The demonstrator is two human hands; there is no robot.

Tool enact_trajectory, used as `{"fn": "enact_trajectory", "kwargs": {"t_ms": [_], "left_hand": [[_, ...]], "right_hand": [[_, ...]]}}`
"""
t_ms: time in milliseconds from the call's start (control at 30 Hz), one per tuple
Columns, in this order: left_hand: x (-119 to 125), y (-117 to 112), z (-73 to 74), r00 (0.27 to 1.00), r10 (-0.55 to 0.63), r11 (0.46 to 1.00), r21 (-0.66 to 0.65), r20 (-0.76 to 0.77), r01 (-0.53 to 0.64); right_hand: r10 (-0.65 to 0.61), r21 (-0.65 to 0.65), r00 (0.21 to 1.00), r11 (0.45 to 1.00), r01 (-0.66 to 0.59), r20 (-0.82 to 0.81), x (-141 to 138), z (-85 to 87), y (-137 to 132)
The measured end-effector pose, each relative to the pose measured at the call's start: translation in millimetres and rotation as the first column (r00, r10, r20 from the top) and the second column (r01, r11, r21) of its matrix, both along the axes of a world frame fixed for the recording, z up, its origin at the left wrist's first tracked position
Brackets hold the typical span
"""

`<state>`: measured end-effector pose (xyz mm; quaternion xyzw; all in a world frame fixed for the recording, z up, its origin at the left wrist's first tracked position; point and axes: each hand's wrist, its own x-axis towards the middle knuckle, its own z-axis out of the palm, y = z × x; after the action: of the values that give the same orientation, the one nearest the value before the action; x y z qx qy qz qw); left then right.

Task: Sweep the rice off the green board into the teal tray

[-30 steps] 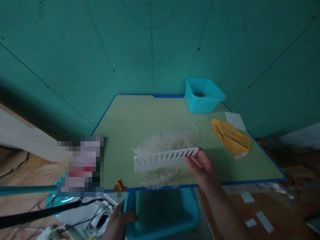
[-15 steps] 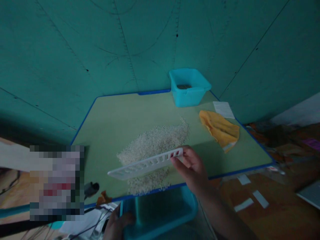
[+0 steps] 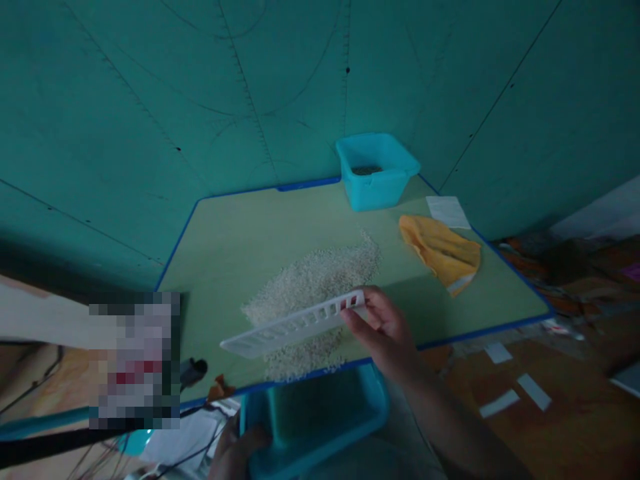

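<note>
My right hand is closed on one end of a long white slotted plastic strip, thumb in front and fingers behind. The strip is tilted over the table, its far end reaching left. Behind it spreads a pile of white, rice-like grains. A smaller patch of grains lies on the near side, by the table edge. Just below that edge is a blue plastic bin, gripped at its left side by my left hand. The bin's inside is dark, so its contents are unclear.
On the blue-edged table, another blue bin with dark contents stands at the back. A yellow cloth and white paper lie on the right. A dark tube-like object is at the near left. The green wall rises behind.
The view has shifted slightly. Both hands keep their holds; the strip and the held bin stay nearly in place, with the strip raised very slightly in view.
</note>
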<state>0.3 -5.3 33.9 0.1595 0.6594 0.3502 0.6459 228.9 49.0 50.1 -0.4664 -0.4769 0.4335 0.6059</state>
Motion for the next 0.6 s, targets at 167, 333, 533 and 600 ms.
{"fn": "enact_trajectory", "kwargs": {"t_ms": [167,333,533,600], "left_hand": [[1.0,-1.2,1.3,1.0,-0.004,1.0,0.021,0.021,0.004],[-2.8,-5.6,-6.1,0.999,0.029,0.999,0.03,0.039,-0.03],[-11.7,-13.6,-11.5,0.996,0.031,0.994,0.104,0.084,-0.039],[-11.4,-12.7,-9.4,0.997,0.024,0.993,0.11,0.078,-0.033]], "right_hand": [[0.038,-0.029,0.999,0.999,-0.037,0.01,1.8,1.6,1.4],[0.036,-0.02,0.999,0.999,-0.036,-0.002,2.1,3.3,1.5],[-0.166,-0.037,0.985,0.986,0.165,-0.042,12.9,9.1,-1.8],[-0.2,-0.037,0.979,0.979,0.198,-0.045,17.1,9.0,-2.3]]}}
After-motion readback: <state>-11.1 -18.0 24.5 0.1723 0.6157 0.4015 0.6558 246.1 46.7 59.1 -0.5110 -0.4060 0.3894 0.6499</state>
